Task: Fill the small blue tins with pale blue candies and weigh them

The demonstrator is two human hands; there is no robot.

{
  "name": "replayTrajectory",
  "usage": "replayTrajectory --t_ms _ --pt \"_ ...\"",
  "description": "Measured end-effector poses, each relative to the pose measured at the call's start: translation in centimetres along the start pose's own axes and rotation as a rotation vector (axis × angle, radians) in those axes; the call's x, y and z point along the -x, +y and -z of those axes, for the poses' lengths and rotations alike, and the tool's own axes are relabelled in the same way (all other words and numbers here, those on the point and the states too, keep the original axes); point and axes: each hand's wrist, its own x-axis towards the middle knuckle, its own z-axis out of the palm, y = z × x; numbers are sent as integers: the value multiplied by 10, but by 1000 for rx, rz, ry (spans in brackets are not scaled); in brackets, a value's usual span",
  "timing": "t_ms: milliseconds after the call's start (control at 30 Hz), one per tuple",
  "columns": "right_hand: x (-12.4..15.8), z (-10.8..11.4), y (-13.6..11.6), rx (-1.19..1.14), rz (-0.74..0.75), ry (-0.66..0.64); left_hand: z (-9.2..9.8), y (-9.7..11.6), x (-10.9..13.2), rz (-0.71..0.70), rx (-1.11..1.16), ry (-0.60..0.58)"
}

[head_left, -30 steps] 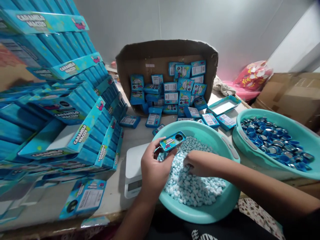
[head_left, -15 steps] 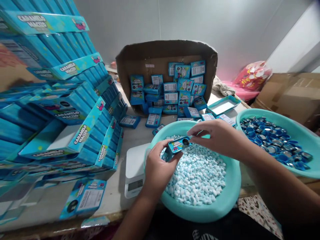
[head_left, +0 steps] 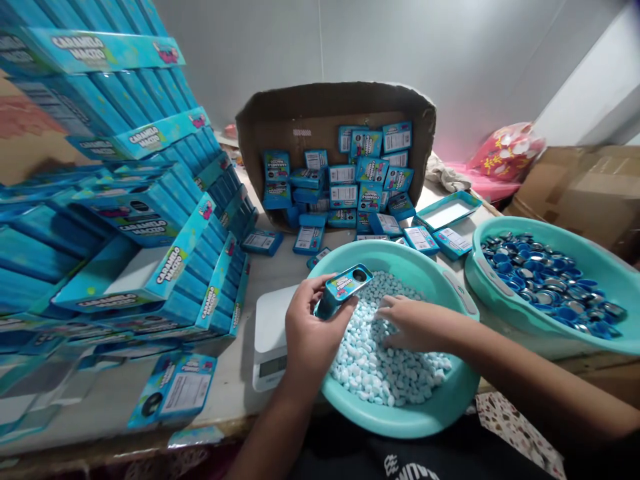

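Note:
My left hand is wrapped round a small blue candy tin, tilted, with a dark round opening in its top end. It holds the tin above the left side of a turquoise basin. In that basin lies a heap of small white and pale blue candies. My right hand is down in the heap, its fingers curled into the candies and the fingertips partly hidden among them.
A white scale stands left of the basin. Stacked blue display boxes rise at the left. A cardboard box at the back holds several blue tins. A second basin at right holds blue and silver caps.
My right hand has moved from the tin's opening down into the candies. My left hand keeps the tin, which has shifted slightly left and turned, showing its opening more.

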Motion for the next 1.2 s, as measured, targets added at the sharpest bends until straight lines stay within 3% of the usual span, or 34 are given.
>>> replayTrajectory --t_ms 167,367,600,667,967,1200 --pt "9 -9 -13 -50 32 -67 0 1 0 -3 1 -8" --pt "6 -6 -5 -80 23 -3 -1 -1 -1 10 -27 -42" --pt "16 42 3 -116 -6 417 -4 -2 0 -42 -150 -105" --pt "19 54 1 -152 -11 480 -5 0 0 -72 -196 -129" --pt "9 63 -7 -164 133 361 -6 1 1 -96 -172 -198" --pt "7 67 -16 -159 121 454 -3 2 0 -99 -164 -174"
